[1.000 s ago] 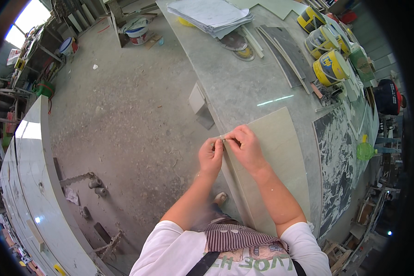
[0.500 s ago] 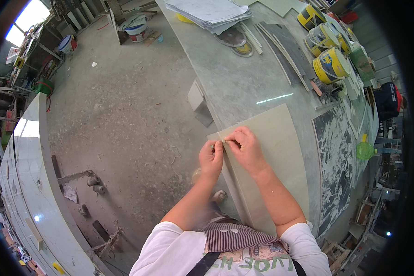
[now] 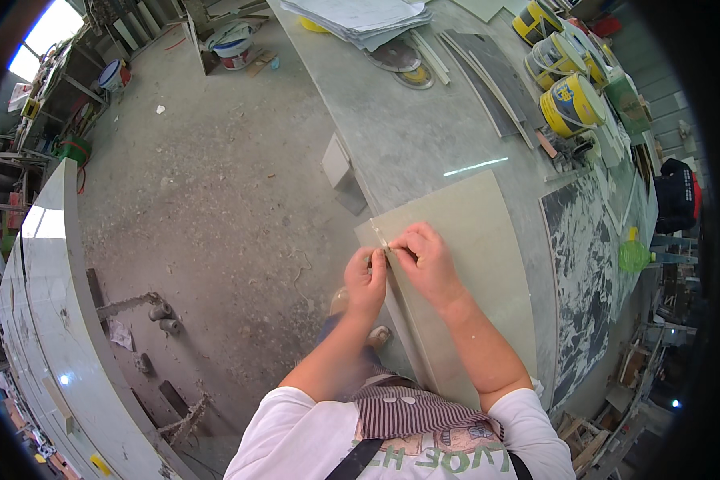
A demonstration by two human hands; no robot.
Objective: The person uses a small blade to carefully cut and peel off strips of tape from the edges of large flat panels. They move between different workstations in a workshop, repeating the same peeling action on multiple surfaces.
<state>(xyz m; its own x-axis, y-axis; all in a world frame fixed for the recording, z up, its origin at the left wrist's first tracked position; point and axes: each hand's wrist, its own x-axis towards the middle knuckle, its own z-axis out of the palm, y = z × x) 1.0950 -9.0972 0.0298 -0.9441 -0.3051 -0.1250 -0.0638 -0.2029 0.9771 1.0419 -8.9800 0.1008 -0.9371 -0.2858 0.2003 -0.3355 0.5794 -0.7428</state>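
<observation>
The grey table (image 3: 400,128) lies under the beige panel (image 3: 476,240), with the black-and-white slab (image 3: 576,288) to the panel's right. At the panel's left edge, the left hand (image 3: 366,280) and the right hand (image 3: 426,260) are near each other, fingers pinched narrow, though what they hold I cannot tell; a thin pale strip (image 3: 379,231) lies along this edge.

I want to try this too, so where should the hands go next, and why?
I'd perhaps slide the left hand and right hand slightly down the picture, along the left edge of the beige panel. They are close together there, and a whitish line shows just above them, while I can't make one out below.
</observation>
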